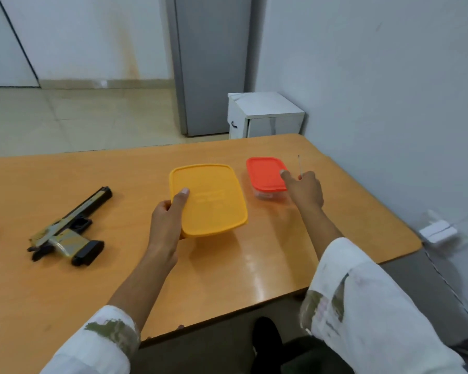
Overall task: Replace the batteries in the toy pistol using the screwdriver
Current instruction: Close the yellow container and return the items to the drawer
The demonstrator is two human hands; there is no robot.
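Observation:
The toy pistol (68, 230), black and gold, lies on its side at the left of the wooden table (65, 292). My left hand (168, 217) grips the near left edge of a yellow lidded box (211, 201), thumb on the lid. My right hand (305, 190) holds a thin screwdriver (299, 166), its shaft pointing up, while its thumb touches the lid of a small clear box with a red lid (265, 174). No batteries are visible.
The table's right edge runs close to a grey wall. A white cabinet (265, 114) stands beyond the far edge. A white power adapter (438, 230) lies on the floor at the right.

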